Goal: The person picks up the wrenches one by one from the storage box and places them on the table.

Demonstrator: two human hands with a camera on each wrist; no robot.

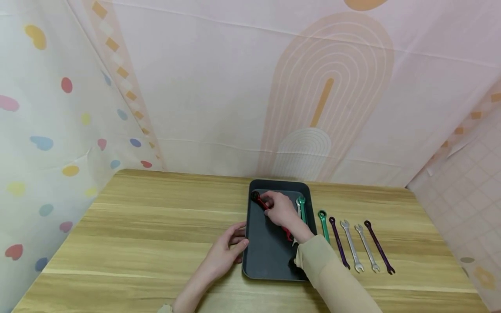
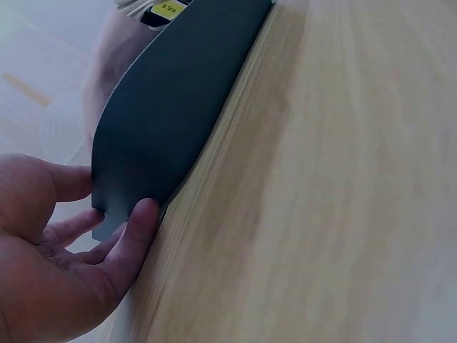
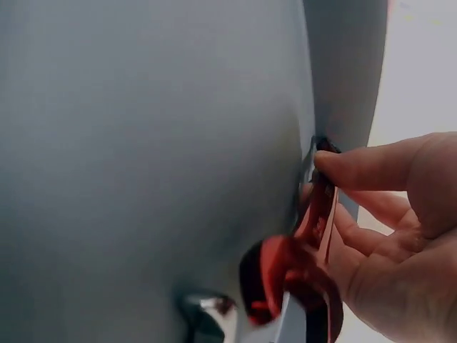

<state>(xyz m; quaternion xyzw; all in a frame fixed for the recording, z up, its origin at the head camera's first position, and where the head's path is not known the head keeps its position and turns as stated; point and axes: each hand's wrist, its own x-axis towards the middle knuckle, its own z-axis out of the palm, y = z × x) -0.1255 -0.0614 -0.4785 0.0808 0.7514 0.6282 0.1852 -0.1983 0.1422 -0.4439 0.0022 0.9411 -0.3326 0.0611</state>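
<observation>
My right hand (image 1: 282, 209) pinches a red combination wrench (image 3: 318, 221) between thumb and fingers, over the dark grey tray (image 1: 260, 256). In the head view the wrench's dark ring end (image 1: 255, 196) lies near the tray's upper left corner, and its open end shows below my hand. My left hand (image 1: 225, 252) rests against the tray's left outer wall, its fingers and thumb touching the side. Along the tray's right side lie a green wrench (image 1: 302, 208) and a silver wrench (image 1: 298, 206), partly hidden by my right arm.
Right of the tray, several wrenches stand in a row on the wooden table (image 1: 156, 230): a green one (image 1: 323, 224), a purple one (image 1: 339, 243), silver ones (image 1: 352, 245) and another purple one (image 1: 379, 248). A patterned cloth (image 1: 203, 87) hangs behind the table.
</observation>
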